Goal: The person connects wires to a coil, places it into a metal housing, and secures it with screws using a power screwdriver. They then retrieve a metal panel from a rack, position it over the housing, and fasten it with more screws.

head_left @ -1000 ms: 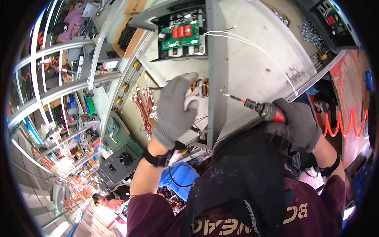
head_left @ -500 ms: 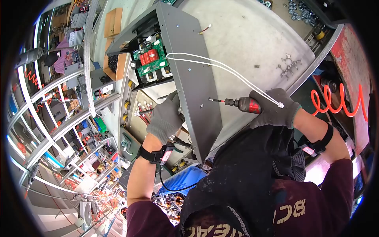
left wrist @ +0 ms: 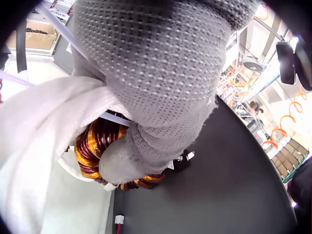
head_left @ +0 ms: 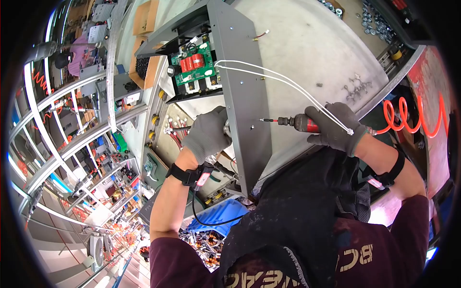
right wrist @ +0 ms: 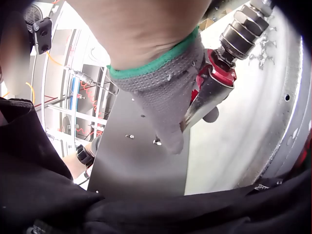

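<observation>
A dark grey metal enclosure stands with its long side panel (head_left: pixel 245 96) between the hands. Behind that panel, the left hand (head_left: pixel 207 134) is close to its inner face. In the left wrist view its gloved fingers (left wrist: pixel 122 161) grip a copper-wound coil (left wrist: pixel 90 151) beside a white strap (left wrist: pixel 44 117). The right hand (head_left: pixel 336 126) holds a red and black power driver (head_left: pixel 305 123), its bit pointing at the panel's outer face near a small screw (head_left: pixel 252 127); contact cannot be told. Seen from the right wrist, the hand (right wrist: pixel 163 97) wraps the driver's metal-ended body (right wrist: pixel 209 97).
A green circuit board (head_left: pixel 196 63) with red parts sits in the enclosure. White wires (head_left: pixel 288 85) run over the panel to the right hand. Red-wired leads (head_left: pixel 177 132), a blue bin (head_left: pixel 218 216) of coils, metal fittings (head_left: pixel 377 24) and a coiled red hose (head_left: pixel 408 120) lie around.
The enclosure has turned, showing more of its side panel, and then shifted slightly right. The driver's tip has come to the panel. White wires that lay on the table now pass over the right hand.
</observation>
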A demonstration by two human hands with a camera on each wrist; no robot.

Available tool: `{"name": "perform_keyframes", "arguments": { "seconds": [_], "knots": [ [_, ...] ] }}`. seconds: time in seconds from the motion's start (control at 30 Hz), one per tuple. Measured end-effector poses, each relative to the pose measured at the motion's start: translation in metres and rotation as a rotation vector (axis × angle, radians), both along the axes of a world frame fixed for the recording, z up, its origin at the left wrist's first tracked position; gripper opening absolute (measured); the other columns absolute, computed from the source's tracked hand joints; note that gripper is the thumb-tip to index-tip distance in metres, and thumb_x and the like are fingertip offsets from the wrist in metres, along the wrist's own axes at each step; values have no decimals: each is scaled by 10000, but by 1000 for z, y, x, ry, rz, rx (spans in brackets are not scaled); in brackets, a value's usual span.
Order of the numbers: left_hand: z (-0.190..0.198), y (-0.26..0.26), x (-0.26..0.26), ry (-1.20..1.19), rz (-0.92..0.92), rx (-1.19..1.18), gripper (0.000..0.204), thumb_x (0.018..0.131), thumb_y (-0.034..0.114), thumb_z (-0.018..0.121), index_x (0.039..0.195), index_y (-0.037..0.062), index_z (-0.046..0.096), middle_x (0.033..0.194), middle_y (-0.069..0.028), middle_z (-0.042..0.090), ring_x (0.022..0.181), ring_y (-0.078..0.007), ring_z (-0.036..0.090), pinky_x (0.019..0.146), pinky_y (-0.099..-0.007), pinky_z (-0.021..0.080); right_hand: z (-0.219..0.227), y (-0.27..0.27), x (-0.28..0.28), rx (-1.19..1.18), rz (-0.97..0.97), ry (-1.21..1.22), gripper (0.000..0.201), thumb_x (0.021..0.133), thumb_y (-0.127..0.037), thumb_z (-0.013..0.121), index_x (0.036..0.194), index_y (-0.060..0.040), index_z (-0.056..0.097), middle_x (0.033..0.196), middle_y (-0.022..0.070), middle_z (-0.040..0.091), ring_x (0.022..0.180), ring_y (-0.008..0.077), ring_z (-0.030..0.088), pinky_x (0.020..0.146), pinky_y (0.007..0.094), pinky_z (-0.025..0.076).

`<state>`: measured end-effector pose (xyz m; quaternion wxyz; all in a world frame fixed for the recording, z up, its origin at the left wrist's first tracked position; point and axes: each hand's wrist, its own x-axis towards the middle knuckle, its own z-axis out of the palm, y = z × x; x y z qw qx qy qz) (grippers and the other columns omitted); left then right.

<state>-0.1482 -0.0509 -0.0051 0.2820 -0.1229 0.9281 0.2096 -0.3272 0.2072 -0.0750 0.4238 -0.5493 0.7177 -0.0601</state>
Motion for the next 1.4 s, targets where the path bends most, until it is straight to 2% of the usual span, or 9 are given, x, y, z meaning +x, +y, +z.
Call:
{"name": "perform_keyframes", "arguments": {
  "seconds": [0.53, 0.77, 0.9, 0.97, 1.03, 1.07, 1.17, 1.27, 1.4],
  "knots": [
    [-6, 2, 5, 32, -27, -127, 364, 677, 130, 660, 1030, 63, 598, 964, -159, 608, 800, -366, 620, 714, -442, 511, 3, 2, 18, -335, -76, 215, 355, 734, -264, 708, 982, -100, 512, 702, 93, 591, 743, 287, 590, 656, 403, 443],
    [2, 6, 3, 3, -26, -150, 372, 699, 166, 672, 1052, 77, 595, 975, -151, 604, 857, -352, 617, 745, -426, 504, 8, 7, 16, -265, -49, 281, 603, 621, -320, 778, 1110, -93, 510, 759, 92, 583, 793, 272, 574, 703, 390, 435],
    [28, 21, 26, 180, 43, -192, 418, 715, 170, 686, 1110, 80, 583, 1045, -148, 606, 947, -340, 604, 805, -412, 497, 24, 66, -26, -283, -338, 220, 518, 659, -318, 755, 1118, -123, 615, 860, 113, 624, 771, 338, 577, 718, 416, 454],
    [49, 33, 52, 513, 273, -160, 403, 739, 58, 667, 1132, 61, 579, 1150, -141, 589, 1026, -329, 589, 861, -362, 484, 17, 121, -59, -246, -555, 367, 446, 683, -274, 740, 1077, -103, 621, 904, 147, 629, 859, 361, 586, 757, 419, 462],
    [58, 46, 87, 700, 505, -298, 283, 778, 50, 646, 1051, -3, 597, 1036, -157, 620, 938, -273, 620, 840, -324, 481, -9, 202, -103, -55, -813, 522, 516, 744, -393, 708, 1129, -70, 591, 1045, 189, 630, 955, 355, 599, 804, 415, 457],
    [54, 55, 111, 733, 709, -367, 261, 783, 70, 652, 1031, 3, 611, 985, -141, 631, 899, -258, 621, 802, -316, 481, -50, 270, -140, -81, -760, 681, 535, 781, -427, 675, 1158, -66, 560, 1050, 193, 631, 970, 340, 605, 798, 417, 455],
    [34, 87, 152, 574, 1424, -317, 195, 814, 126, 642, 968, 6, 643, 835, -68, 641, 795, -162, 591, 711, -268, 463, -50, 339, -201, 170, -901, 661, 436, 834, -381, 618, 1093, -44, 520, 946, 220, 607, 885, 402, 596, 701, 443, 449],
    [23, 99, 161, 210, 1491, 324, 304, 868, 223, 587, 1054, -12, 641, 919, -65, 651, 866, -136, 561, 800, -276, 434, -81, 403, -258, 277, -854, 816, 435, 836, -388, 601, 1102, -54, 518, 954, 221, 611, 876, 415, 593, 724, 467, 445],
    [-12, 105, 163, 287, 1645, 786, 346, 875, 231, 573, 1081, -43, 621, 997, -80, 647, 912, -146, 581, 842, -275, 440, -90, 386, -289, 412, -904, 696, 517, 824, -454, 594, 1179, -85, 523, 1046, 192, 622, 953, 382, 591, 803, 454, 456]
  ]
}}
